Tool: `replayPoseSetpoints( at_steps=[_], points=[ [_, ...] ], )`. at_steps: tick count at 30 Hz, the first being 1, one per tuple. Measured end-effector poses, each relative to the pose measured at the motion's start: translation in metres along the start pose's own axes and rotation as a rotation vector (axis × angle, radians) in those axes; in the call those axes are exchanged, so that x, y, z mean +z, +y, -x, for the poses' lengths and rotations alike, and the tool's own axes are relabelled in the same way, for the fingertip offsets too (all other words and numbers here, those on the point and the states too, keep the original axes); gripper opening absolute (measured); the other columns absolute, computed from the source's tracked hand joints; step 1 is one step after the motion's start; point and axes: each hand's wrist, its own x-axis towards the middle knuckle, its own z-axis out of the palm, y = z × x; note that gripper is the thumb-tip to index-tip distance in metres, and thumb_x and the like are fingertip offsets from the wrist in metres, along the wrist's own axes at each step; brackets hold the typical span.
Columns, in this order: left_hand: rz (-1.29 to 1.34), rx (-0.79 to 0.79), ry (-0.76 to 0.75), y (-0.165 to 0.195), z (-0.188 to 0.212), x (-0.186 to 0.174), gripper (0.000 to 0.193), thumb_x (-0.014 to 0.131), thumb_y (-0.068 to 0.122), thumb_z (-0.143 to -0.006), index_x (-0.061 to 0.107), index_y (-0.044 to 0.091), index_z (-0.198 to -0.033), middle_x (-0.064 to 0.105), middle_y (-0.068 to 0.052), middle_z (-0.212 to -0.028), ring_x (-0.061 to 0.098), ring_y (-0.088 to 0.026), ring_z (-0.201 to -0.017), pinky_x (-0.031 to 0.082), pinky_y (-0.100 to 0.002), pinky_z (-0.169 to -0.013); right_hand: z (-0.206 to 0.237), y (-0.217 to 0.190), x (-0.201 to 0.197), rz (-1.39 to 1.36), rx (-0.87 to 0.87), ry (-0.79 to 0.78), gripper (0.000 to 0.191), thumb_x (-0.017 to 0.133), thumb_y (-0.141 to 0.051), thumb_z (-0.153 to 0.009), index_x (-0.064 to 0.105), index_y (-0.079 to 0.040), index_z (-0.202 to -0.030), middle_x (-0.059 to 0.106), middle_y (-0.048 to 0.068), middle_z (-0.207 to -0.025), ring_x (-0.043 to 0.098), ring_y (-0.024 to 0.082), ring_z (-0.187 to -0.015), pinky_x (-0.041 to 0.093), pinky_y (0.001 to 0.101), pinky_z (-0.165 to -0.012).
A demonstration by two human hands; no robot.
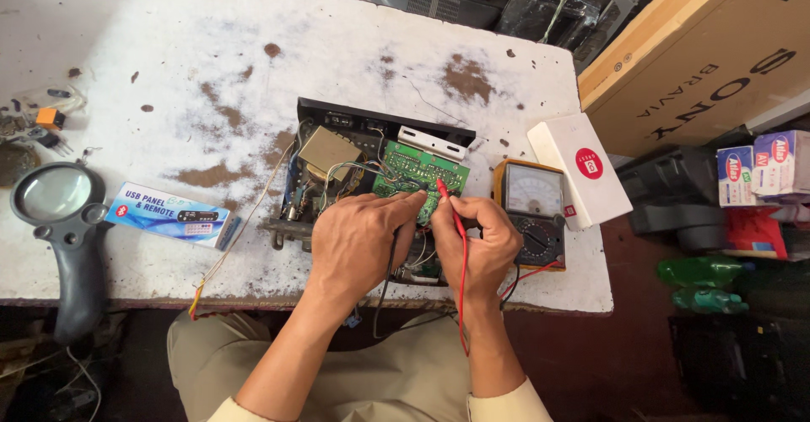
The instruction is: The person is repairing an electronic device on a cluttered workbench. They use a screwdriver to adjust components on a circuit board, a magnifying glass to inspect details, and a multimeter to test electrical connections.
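Note:
An opened black electronic chassis [337, 122] lies on the worn white table [169, 42], with a green circuit board [413, 169] tilted up inside it and a metal-cased transformer [325, 152] to the board's left. My right hand [479, 245] pinches a red test probe [447, 202] whose tip touches the board. My left hand [359, 240] grips a black probe, its tip also on the board and its black lead dropping between my hands. An analog multimeter [531, 207] with an orange rim sits just right of my right hand.
A white box with a red round sticker [578, 169] leans on the meter. A blue flat carton [169, 215] and a black magnifier [59, 207] lie at the left, small parts [46, 122] beyond. A large cardboard box [709, 51] stands right of the table.

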Motion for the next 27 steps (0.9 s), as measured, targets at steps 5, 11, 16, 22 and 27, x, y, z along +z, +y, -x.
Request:
replayPoseSetpoints(
  at_steps=[5,11,16,22,27],
  points=[
    [0.003,0.062,0.082,-0.0007,0.0002,0.0005,0.027,0.068,0.011,-0.085,0.075,0.009,-0.111,0.077,-0.006,-0.104,0.073,-0.023,-0.085,0.055,-0.038,-0.075,0.0048,0.0031,-0.0006,0.056,-0.031,0.101,0.014,0.076,0.005,-0.084,0.063,0.0,-0.084,0.069,0.008,-0.081,0.065,0.014,-0.071,0.054,0.0281,-0.071],
    [-0.006,0.017,0.031,0.0015,-0.0005,-0.0011,0.027,0.069,0.012,-0.083,0.076,0.01,-0.11,0.078,-0.003,-0.102,0.071,-0.023,-0.076,0.053,-0.039,-0.067,0.0083,0.0053,0.0027,0.068,-0.025,0.145,0.015,0.076,0.006,-0.083,0.063,-0.001,-0.083,0.067,0.008,-0.079,0.062,0.014,-0.069,0.052,0.0273,-0.069],
    [-0.016,0.022,0.042,0.0022,-0.0008,-0.0022,0.027,0.069,0.013,-0.085,0.076,0.01,-0.11,0.078,-0.003,-0.103,0.071,-0.023,-0.076,0.053,-0.038,-0.067,0.0077,0.0054,0.0035,0.068,-0.024,0.14,0.014,0.076,0.006,-0.084,0.063,-0.001,-0.084,0.066,0.007,-0.079,0.062,0.013,-0.07,0.052,0.027,-0.07],
    [-0.023,0.02,0.042,0.0022,-0.0008,-0.0008,0.027,0.068,0.013,-0.085,0.076,0.011,-0.11,0.078,-0.002,-0.102,0.071,-0.023,-0.076,0.053,-0.038,-0.067,0.0082,0.0057,0.0048,0.063,0.008,0.148,0.014,0.076,0.006,-0.084,0.064,0.0,-0.083,0.065,0.007,-0.078,0.061,0.013,-0.07,0.052,0.0265,-0.07],
    [-0.03,0.008,0.041,0.0021,-0.0002,-0.001,0.026,0.069,0.013,-0.085,0.077,0.012,-0.11,0.078,-0.002,-0.102,0.071,-0.023,-0.075,0.053,-0.038,-0.066,0.0087,0.0066,0.0052,0.063,0.002,0.15,0.014,0.076,0.006,-0.084,0.063,0.0,-0.083,0.066,0.006,-0.079,0.061,0.013,-0.07,0.052,0.0267,-0.07]
  ],
)
